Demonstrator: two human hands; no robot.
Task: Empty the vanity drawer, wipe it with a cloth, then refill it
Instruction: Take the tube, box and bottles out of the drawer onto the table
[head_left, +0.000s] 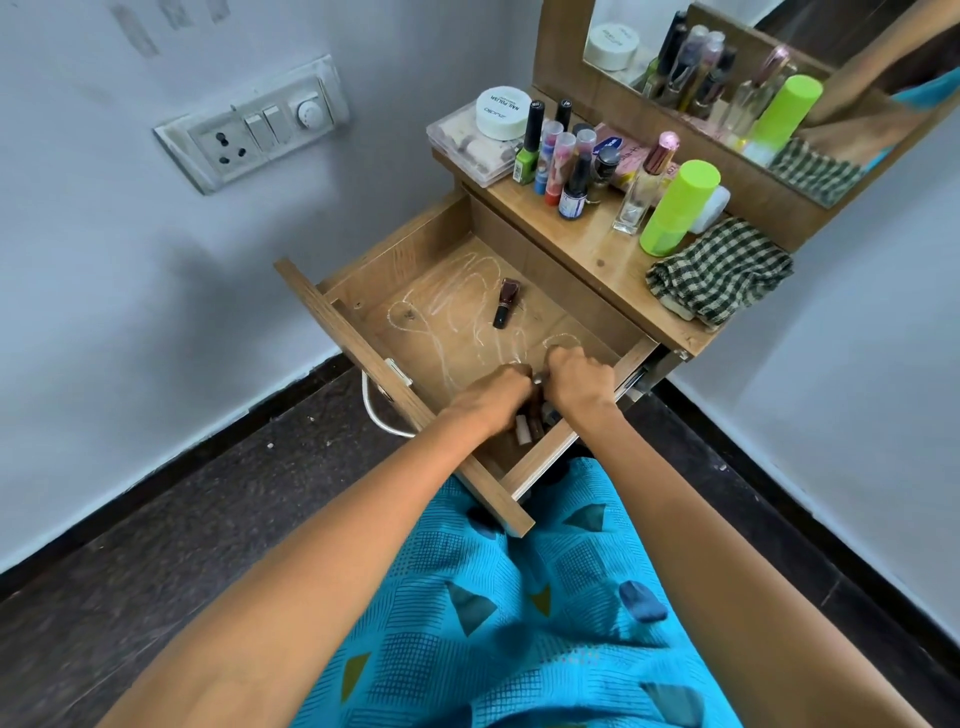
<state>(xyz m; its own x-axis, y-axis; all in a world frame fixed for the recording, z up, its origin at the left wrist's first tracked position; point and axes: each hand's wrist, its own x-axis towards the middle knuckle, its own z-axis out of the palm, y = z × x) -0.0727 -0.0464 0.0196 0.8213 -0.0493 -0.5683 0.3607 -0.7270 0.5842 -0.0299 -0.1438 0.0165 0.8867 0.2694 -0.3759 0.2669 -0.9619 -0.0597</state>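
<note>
The left hand (491, 397) is curling round small bottles (524, 428) in the drawer's (415, 270) near corner; the right hand (576, 376) is clenching, hold hidden; one nail-polish bottle (506, 303) is lying mid-drawer.

"NAIL POLISH", upside down, on the white round tub lid (503, 111)

One open drawer (441, 332) with just one dark bottle (506, 303) loose mid-floor. Behind the drawer on the surface (582, 244): one white jar (503, 111), one clear box (465, 148), one green can (678, 208), one perfume bottle (641, 192), one checked cloth (719, 270), seven-ish little bottles (561, 156).
</note>
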